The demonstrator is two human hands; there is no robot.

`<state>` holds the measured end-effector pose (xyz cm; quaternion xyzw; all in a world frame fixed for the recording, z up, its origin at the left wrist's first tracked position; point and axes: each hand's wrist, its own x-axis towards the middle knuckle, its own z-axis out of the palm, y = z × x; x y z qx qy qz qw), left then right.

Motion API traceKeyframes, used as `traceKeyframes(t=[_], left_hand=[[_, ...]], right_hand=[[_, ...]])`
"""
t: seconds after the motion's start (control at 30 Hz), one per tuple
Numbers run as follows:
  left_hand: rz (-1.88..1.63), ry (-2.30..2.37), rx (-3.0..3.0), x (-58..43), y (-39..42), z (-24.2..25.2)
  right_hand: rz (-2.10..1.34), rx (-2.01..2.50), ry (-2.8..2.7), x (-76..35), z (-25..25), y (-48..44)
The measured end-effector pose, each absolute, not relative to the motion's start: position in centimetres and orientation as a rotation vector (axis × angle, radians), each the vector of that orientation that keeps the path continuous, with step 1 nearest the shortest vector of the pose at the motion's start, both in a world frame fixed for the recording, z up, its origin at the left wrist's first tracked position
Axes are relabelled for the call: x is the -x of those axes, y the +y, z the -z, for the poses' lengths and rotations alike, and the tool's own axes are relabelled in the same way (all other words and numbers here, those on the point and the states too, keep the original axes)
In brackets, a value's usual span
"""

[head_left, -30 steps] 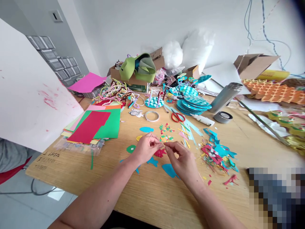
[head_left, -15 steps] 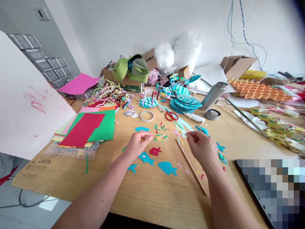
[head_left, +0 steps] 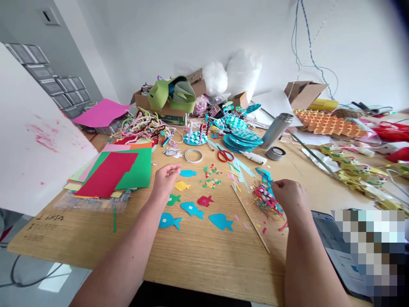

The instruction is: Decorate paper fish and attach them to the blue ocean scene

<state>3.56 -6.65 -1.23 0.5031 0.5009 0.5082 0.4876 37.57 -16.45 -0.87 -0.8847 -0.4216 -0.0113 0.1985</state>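
Observation:
My left hand [head_left: 165,182] is closed in a pinch just left of a small blue paper fish [head_left: 188,173]; whatever is between the fingertips is too small to make out. Below that hand lie a yellow paper fish [head_left: 182,186], a green one [head_left: 174,199], a red one [head_left: 205,200] and several blue ones, such as the blue fish [head_left: 221,222] nearest the middle. My right hand [head_left: 290,197] is also pinched, beside a heap of coloured paper scraps [head_left: 267,197]; its fingertips hide what they hold, if anything.
Red scissors [head_left: 225,156], a tape roll [head_left: 193,156] and small confetti bits [head_left: 211,183] lie ahead. A wooden stick [head_left: 251,219] slants between my arms. Coloured paper sheets [head_left: 136,168] are stacked left. A steel flask [head_left: 277,130] stands behind, and a tablet [head_left: 332,243] is at right.
My hands have moved apart: the left went left and slightly up, the right went right toward the scraps. The yellow and green fish and the scrap heap are now uncovered. The view shifted slightly.

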Motion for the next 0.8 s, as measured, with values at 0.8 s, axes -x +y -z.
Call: traceKeyframes(t=[0.8], left_hand=[[0.050,1.514,-2.261,0.0,-7.8,-1.7]], right_hand=[[0.075,1.795,-1.417,-28.6,1.5,-15.6]])
